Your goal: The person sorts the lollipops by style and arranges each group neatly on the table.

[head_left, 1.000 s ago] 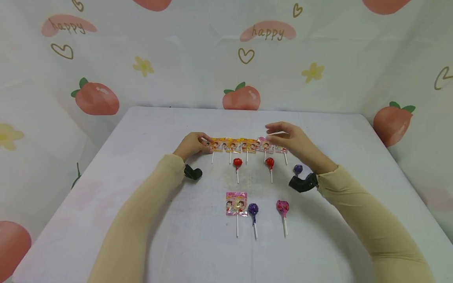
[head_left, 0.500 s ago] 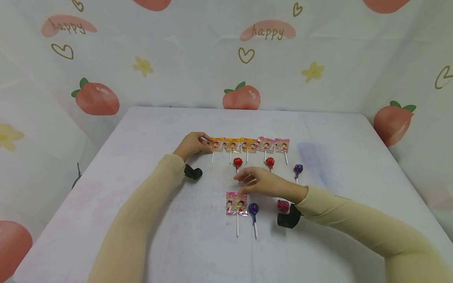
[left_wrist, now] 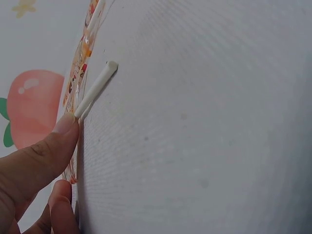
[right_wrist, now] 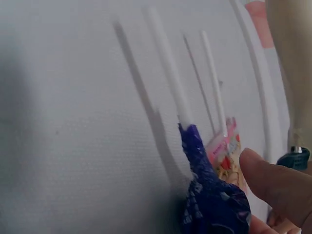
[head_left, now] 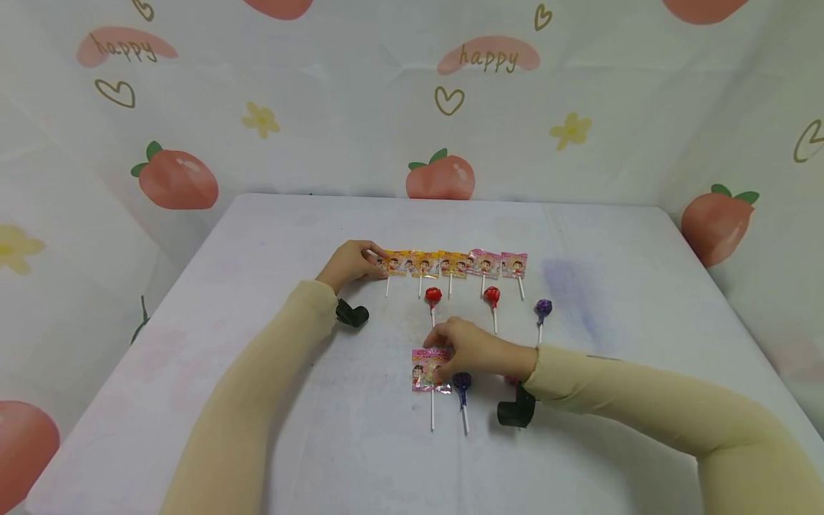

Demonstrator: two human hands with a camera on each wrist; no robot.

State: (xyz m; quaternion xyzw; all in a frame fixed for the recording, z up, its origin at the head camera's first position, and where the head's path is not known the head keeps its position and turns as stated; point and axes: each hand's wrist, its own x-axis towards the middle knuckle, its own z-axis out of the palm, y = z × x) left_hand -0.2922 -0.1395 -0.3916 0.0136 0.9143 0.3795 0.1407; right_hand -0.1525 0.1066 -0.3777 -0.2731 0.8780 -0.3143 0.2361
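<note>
Pink flat-wrapped lollipop: light, crinkly and slippery, best pinched at the wrapper edge where right hand fingertips rest (grip unclear); left hand pinches the row's end lollipop.

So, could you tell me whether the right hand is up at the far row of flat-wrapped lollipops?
No, the right hand rests on the near pink-wrapped lollipop, well short of the far row.

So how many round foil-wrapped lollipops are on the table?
4 clearly show: two red and one purple in the middle row, plus one purple in front by the right hand. That hand hides most of a pink one.
</note>
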